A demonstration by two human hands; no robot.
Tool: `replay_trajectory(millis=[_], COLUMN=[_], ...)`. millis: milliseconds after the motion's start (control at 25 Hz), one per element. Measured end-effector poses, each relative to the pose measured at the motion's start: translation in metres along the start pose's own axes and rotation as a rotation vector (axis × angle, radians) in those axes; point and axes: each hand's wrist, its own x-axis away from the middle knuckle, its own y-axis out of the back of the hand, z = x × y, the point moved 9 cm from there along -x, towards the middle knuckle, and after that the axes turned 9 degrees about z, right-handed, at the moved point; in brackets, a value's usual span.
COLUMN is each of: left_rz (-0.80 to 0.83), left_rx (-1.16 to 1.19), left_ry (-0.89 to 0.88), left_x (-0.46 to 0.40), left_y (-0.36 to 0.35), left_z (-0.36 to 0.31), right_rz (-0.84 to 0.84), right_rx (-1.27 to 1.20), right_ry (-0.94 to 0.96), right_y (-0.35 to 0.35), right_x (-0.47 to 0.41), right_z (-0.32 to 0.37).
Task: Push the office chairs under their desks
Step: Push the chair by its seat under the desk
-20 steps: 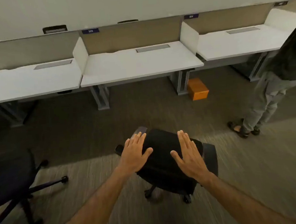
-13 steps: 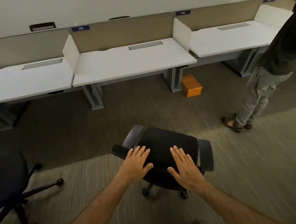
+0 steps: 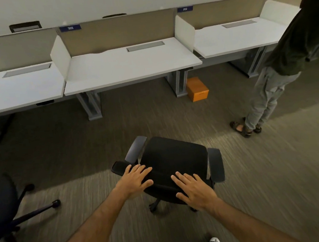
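A black office chair [image 3: 173,157] with two armrests stands on the carpet in front of me, its seat facing the middle white desk [image 3: 124,68] labelled 305. My left hand [image 3: 135,180] lies flat on the left end of the chair's backrest top, fingers spread. My right hand [image 3: 194,190] lies flat on the right part of the backrest, fingers spread too. Open carpet separates the chair from the desk.
A second black chair [image 3: 4,205] stands at the left edge, away from the left desk [image 3: 20,89]. An orange box [image 3: 198,89] sits on the floor by the middle desk's right leg. A person [image 3: 276,71] stands at the right desk [image 3: 237,38].
The chair has come nearer to me and its seat and armrests now show fully. Both hands have slid down onto the backrest top. The view has shifted slightly toward the desks.
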Motion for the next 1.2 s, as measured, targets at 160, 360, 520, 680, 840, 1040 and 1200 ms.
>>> replay_trajectory(millis=[160,360,520,680,840,1040,1200], left_rz=[-0.024,-0.074,-0.08,-0.11,-0.118,-0.147,-0.184], left_rx=[0.023,0.01,0.016,0.028,0.038,0.054,0.097], left_ry=[-0.026,-0.07,-0.048,-0.028,-0.02,0.008,0.073], left_x=[-0.005,-0.013,-0.019,-0.03,-0.046,-0.067,-0.085], left_y=[0.0,0.004,0.011,0.014,0.022,0.039,0.052], left_z=[0.012,0.014,0.026,0.018,0.004,0.005,0.008], right_rz=[-0.006,-0.031,-0.061,-0.072,-0.052,-0.03,-0.036], right_rx=[0.062,0.061,0.09,0.113,0.122,0.097,0.073], right_ry=[0.066,0.117,0.13,0.124,0.107,0.108,0.09], right_y=[0.004,0.01,0.02,0.036,0.049,0.072,0.093], right_x=[-0.007,-0.014,-0.016,-0.024,-0.042,-0.072,-0.088], right_z=[-0.005,-0.018,-0.039,-0.07,-0.104,-0.132,-0.149])
